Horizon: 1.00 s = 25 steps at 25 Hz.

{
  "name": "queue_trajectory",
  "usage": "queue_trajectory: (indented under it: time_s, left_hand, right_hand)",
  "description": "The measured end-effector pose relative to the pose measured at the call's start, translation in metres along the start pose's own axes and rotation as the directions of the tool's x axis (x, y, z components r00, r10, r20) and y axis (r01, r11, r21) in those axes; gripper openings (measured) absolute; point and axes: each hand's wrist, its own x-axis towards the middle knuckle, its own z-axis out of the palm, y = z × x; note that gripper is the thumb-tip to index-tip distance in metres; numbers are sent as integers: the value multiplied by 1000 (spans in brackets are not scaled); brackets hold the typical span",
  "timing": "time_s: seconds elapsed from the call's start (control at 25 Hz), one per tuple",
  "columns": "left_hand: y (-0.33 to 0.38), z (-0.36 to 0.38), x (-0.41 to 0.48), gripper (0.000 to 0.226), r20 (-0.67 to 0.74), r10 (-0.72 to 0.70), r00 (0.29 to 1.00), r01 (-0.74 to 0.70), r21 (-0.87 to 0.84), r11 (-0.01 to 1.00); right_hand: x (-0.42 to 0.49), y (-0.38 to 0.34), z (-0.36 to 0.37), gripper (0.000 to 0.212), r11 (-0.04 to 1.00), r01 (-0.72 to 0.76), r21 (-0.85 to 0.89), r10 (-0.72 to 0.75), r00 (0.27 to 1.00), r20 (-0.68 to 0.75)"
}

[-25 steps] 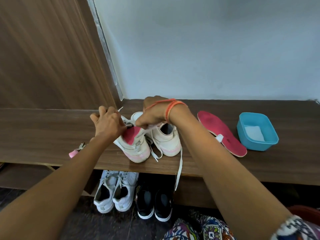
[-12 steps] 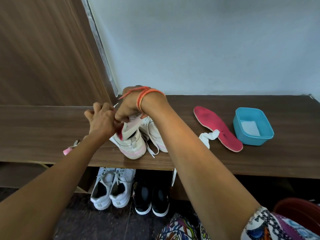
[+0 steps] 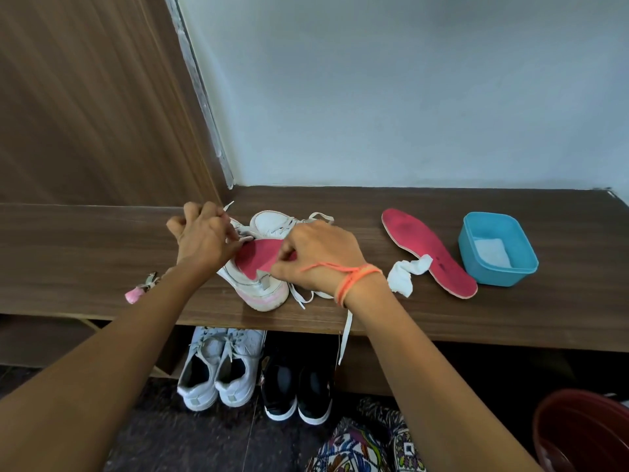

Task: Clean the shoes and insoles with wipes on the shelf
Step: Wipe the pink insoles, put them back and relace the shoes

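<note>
Two white and pink shoes stand on the brown wooden shelf (image 3: 442, 318). My left hand (image 3: 204, 241) grips the laces and tongue of the near shoe (image 3: 262, 291). My right hand (image 3: 316, 257) pinches the heel end of a pink insole (image 3: 257, 258) that sticks out of that shoe's opening. The other shoe (image 3: 272, 223) stands just behind, partly hidden by my hands. A second pink insole (image 3: 425, 250) lies flat on the shelf to the right, with a crumpled white wipe (image 3: 405, 275) against its near edge.
A blue tub (image 3: 497, 248) holding white wipes sits at the right end of the shelf. A small pink object (image 3: 136, 291) lies at the left. Below the shelf stand pale grey sneakers (image 3: 218, 366) and black shoes (image 3: 296, 390). A dark red basin (image 3: 585, 434) is at bottom right.
My right hand has come down from above the shoe's toe to its heel side and now pinches the pink insole, which shows more. My left hand stays on the laces.
</note>
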Motion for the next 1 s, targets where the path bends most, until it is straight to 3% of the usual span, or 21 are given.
queue_trajectory:
  time_s: [0.2,0.52,0.72,1.0]
  left_hand:
    - [2,3,-2,23,-18,3,1000,-3,13,1000]
    - [-6,5,-3,26,-32,2,999,-1,20,1000]
    - [-7,9,-1,25,-45,-21,999,21,8,1000]
    - [-6,10,-3,21,-54,1,999,-2,-21,1000]
  right_hand:
    - [-4,8,5,37,994,51,-98,-50,999,11]
    - [-4,9,17,22,980,81,-182,-85,996,-15]
    - [-9,-19,25,28,955,112,-273,-135,989,-66]
    - [23,-15,37,32,950,115,-290,-119,993,4]
